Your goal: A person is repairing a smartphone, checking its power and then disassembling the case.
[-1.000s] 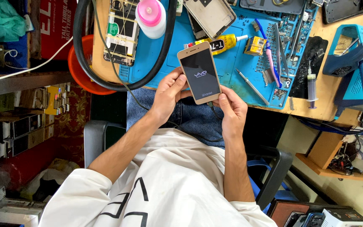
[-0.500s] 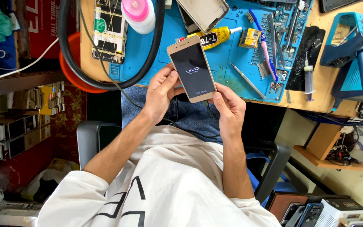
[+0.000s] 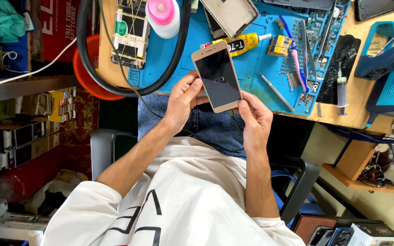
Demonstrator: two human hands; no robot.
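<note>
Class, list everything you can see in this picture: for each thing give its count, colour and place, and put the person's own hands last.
smartphone: one, gold frame, dark screen, held over the lap
work mat: one, blue, on the bench
glue tube: one, yellow, beside the phone's top
toothbrush: one, blue and pink, on the mat
syringe: one, clear, bench right
bowl: one, orange, bench's left edge
left hand: phone's left side
right hand: phone's bottom end

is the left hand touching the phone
Touching. The head view shows the left hand with fingers on the phone edge; the right hand grips its bottom.
</note>
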